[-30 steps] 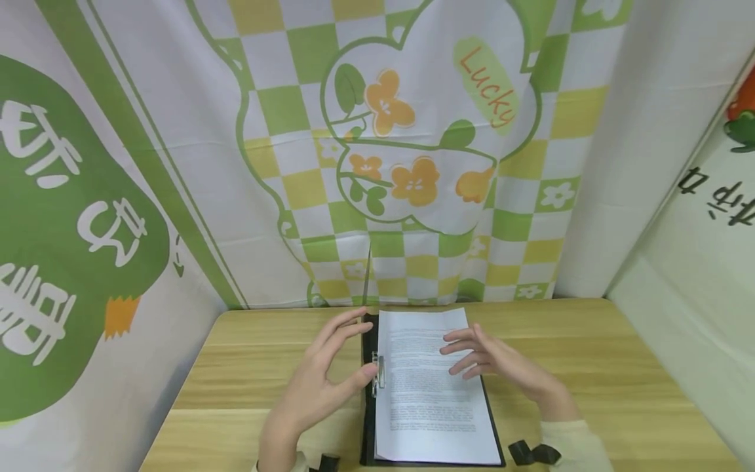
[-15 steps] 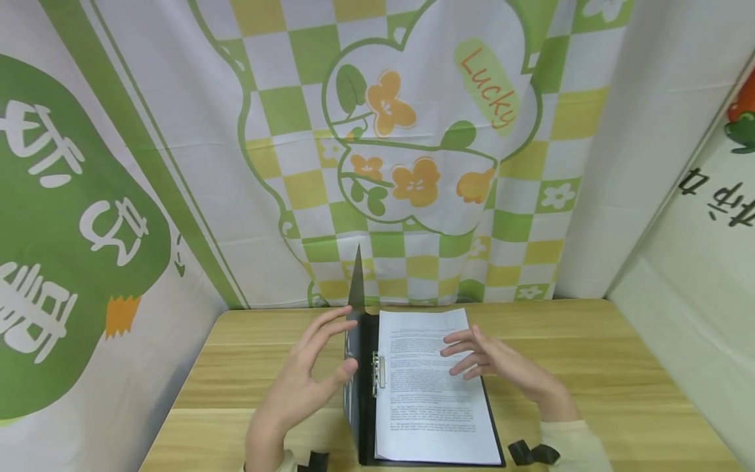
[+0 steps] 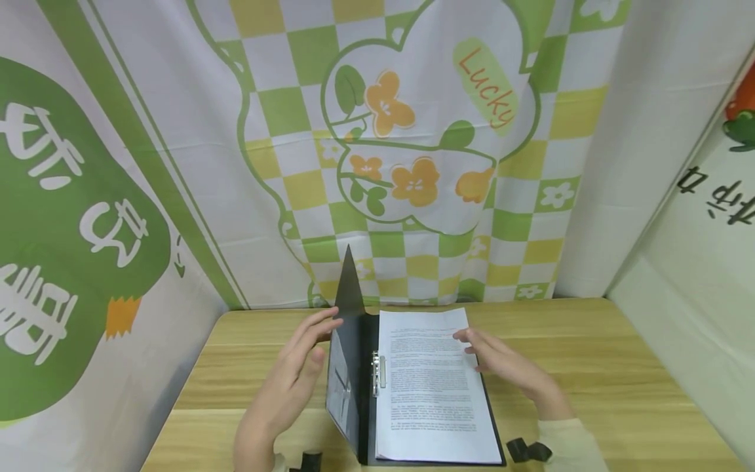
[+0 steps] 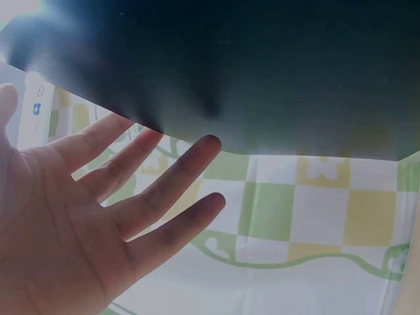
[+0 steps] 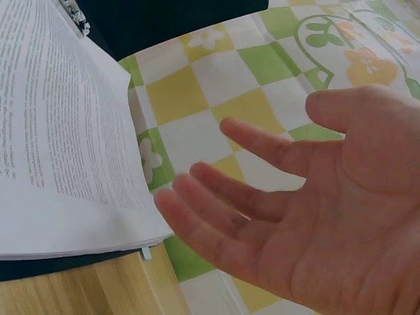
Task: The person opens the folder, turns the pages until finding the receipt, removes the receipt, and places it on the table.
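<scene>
A black clip folder [image 3: 367, 393] lies on the table with its cover [image 3: 348, 354] raised and leaning left. Inside, a stack of printed paper [image 3: 433, 393] sits beside a metal lever clip [image 3: 378, 373]. My left hand [image 3: 289, 373] is on the outer side of the cover, fingers extended; in the left wrist view its fingertips [image 4: 210, 146] are right at the dark cover's edge. Over the right edge of the paper hovers my right hand [image 3: 507, 367], its fingers loosely bent and nothing in them, as the right wrist view also shows.
The wooden table [image 3: 590, 367] extends on both sides of the folder. Behind it hangs a green, yellow and white checked curtain [image 3: 413, 262]. Printed cloth walls [image 3: 194, 275] stand at left and right. Black straps [image 3: 529, 450] are worn at the wrists.
The cover has swung left from nearly edge-on to leaning outward, showing more of its inner face. My left hand has moved left with it. My right hand has shifted slightly right.
</scene>
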`<state>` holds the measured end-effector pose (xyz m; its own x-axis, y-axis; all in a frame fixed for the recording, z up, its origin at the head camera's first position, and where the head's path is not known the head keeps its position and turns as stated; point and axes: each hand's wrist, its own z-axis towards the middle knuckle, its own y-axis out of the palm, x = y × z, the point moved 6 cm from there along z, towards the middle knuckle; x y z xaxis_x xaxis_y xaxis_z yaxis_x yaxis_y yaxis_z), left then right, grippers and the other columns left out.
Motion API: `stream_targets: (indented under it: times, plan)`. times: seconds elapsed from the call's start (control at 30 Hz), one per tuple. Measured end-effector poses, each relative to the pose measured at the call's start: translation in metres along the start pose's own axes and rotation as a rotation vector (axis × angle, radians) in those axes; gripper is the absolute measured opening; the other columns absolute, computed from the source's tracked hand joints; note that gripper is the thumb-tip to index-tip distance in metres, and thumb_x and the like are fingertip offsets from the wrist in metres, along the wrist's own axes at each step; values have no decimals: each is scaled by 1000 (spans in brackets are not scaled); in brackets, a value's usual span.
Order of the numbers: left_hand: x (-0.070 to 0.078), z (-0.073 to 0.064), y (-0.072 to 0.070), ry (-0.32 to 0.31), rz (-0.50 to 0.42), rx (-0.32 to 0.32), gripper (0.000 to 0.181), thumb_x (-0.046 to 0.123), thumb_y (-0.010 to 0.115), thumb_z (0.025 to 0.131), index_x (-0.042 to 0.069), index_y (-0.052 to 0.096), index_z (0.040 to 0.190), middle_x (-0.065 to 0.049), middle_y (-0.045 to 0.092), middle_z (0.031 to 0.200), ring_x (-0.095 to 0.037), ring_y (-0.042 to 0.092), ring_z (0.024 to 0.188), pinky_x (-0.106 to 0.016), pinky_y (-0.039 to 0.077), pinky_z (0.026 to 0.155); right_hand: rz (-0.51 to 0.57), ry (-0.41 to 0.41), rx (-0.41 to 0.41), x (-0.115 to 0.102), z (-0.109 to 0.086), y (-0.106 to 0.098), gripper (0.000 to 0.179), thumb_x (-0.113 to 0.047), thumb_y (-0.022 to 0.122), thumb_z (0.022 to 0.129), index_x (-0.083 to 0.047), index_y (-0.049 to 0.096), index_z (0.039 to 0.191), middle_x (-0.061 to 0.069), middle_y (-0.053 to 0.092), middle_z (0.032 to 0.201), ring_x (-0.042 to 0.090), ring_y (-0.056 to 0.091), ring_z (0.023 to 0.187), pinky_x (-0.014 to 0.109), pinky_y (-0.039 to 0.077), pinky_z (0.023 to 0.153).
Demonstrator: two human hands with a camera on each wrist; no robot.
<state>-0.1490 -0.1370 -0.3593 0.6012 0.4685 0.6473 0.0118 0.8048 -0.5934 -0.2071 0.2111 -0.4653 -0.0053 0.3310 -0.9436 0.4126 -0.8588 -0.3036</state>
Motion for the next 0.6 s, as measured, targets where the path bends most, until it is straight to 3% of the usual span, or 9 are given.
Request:
stream_targets:
  times: [0.2,0.5,0.6]
  plan:
    - [-2,-4,-6,-48,25,-2,42,18,36,116,14,51,155,0,40,167,-26,43,149,-64,45,110,-55,48,45,6,0,-2,57,-43,35,116,1,51,150,33,34,162,56,38,144,61,50,105]
    - [-13,-13,-18,-198,-3,16,43,25,41,116,14,48,157,-1,32,171,-36,43,147,-67,46,107,-104,55,54,8,-2,-3,56,-43,34,116,0,56,145,33,42,157,56,42,142,61,52,104]
    - [-16,-16,-23,-221,7,20,43,25,41,116,13,49,156,-3,31,171,-38,35,152,-69,43,108,-103,53,54,8,-2,-3,55,-41,34,117,1,56,145,33,44,155,56,44,140,61,52,104]
